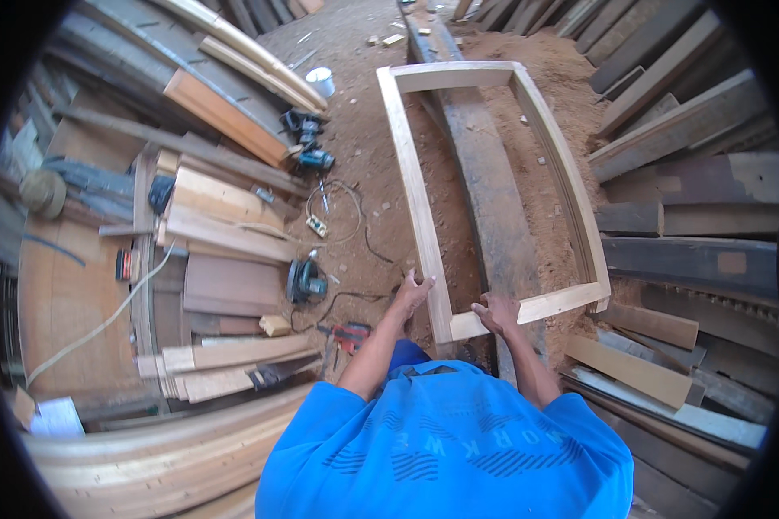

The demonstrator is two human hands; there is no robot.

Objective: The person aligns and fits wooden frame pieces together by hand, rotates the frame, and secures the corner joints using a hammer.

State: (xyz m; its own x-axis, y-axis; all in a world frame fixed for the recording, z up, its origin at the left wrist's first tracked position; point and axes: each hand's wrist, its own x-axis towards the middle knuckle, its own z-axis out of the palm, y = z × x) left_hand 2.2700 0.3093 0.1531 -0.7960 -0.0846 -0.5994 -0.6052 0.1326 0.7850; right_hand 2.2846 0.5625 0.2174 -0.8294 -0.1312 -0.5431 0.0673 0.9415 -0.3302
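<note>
Holding the near rail of a pale wooden frame (414,192), the right hand (497,311) is closed around it; the left hand (414,292) touches the left rail, thumb and finger parted, its grip unclear. The frame lies over a long dark plank surface (504,221). Power tools (306,281) dot the dirt floor (348,130), stacked boards (701,259) flank both sides, and a white bucket (320,84) stands farther off.
</note>
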